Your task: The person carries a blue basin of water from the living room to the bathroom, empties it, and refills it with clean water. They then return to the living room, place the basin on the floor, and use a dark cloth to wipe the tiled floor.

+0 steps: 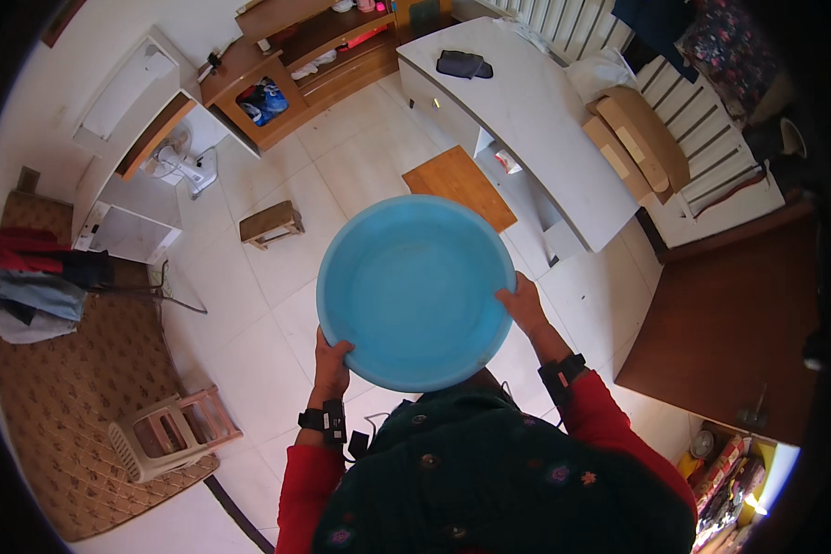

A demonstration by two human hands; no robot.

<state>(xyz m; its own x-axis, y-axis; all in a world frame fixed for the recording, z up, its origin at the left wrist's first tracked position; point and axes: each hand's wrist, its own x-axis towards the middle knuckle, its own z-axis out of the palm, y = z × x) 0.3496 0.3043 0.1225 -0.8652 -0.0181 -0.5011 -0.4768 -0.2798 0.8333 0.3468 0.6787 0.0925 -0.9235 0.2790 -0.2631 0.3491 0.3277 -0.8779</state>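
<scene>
— Where is the basin?

— The round blue basin (415,291) sits in the middle of the frame, held up in the air above the white tiled floor (277,268), its hollow facing the camera. It looks empty.

— Who holds it?

— Both of the person's own hands. The left hand (331,365) grips the rim at the lower left, fingers closed on the edge. The right hand (523,305) grips the rim at the right side, thumb over the lip and fingers curled round it. Each wrist wears a dark band, and the sleeves are red.

— And around it?

— A small wooden stool (270,222) stands on the floor to the upper left of the basin, well apart from it. A wooden board (460,185) lies just above the basin, beside a long white surface (526,120) at the upper right, which carries a dark pouch (463,64). A pale plastic stool (171,434) sits at the lower left on a patterned rug (55,397).
</scene>
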